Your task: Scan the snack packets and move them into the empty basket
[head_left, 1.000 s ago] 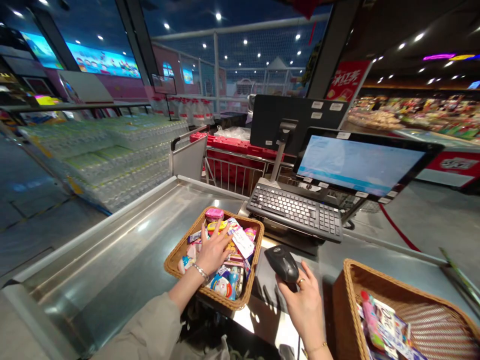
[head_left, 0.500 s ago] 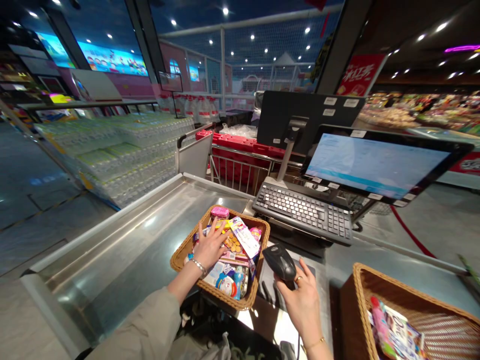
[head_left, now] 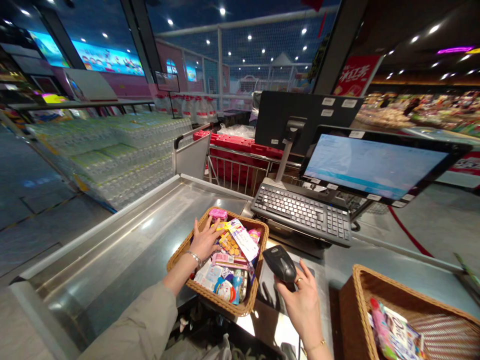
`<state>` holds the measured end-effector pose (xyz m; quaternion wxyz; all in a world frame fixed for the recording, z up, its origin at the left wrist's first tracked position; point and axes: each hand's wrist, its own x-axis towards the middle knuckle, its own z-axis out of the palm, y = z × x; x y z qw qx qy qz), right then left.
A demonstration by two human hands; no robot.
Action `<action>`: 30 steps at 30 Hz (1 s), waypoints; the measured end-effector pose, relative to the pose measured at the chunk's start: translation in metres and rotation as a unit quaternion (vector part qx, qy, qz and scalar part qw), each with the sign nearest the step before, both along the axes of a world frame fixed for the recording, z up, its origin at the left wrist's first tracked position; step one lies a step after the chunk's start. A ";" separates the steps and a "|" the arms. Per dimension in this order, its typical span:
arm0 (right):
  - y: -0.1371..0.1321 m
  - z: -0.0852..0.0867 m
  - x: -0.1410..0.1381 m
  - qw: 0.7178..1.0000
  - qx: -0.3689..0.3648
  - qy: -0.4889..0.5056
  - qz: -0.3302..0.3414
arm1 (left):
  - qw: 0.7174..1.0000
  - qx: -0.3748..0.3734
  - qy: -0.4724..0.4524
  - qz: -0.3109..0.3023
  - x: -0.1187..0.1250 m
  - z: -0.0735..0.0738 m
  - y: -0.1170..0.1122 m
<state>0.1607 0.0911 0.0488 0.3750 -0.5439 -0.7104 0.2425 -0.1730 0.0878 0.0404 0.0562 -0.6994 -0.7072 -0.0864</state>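
Inside a wicker basket [head_left: 179, 249] full of small packaged goods, my left hand [head_left: 205, 242] rests with its fingers spread over the items at the left side. Near its fingertips are a pink case [head_left: 218, 214] and a yellow pack [head_left: 230, 243] with round biscuit pictures. A white card pack [head_left: 243, 240] slants across the right of the pile. Blue-and-white packaging with a cartoon figure [head_left: 225, 289] lies toward the front. To the right of the basket, my right hand [head_left: 304, 302] is wrapped round a black barcode scanner [head_left: 279, 263], held above the counter.
A keyboard [head_left: 300, 210] and a lit monitor [head_left: 375, 162] stand behind the basket. Another wicker basket [head_left: 356, 300] with a few packets [head_left: 397, 327] sits at right. The metal counter [head_left: 123, 250] has a raised edge at left. Shopping carts and stacked bottles lie beyond.
My left hand has shifted a little up and left across the goods, uncovering more of the packs in the middle. My right hand and the scanner stay nearly in place.
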 end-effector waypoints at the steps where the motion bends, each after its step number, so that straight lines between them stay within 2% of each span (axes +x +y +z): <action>1: 0.001 -0.001 0.000 1.000 0.003 0.001 0.000 | 1.000 -0.014 0.001 0.002 -0.003 0.000 0.002; 6: 0.003 -0.005 -0.002 1.000 0.003 0.002 -0.003 | 0.999 -0.052 0.009 -0.007 -0.016 0.000 0.012; 15: 0.005 -0.007 -0.006 1.000 -0.003 -0.002 -0.005 | 0.997 -0.057 0.014 -0.058 -0.023 0.001 0.024; 30: 0.001 -0.007 -0.006 1.000 -0.012 0.006 -0.008 | 0.994 -0.051 -0.034 -0.089 -0.025 -0.008 0.020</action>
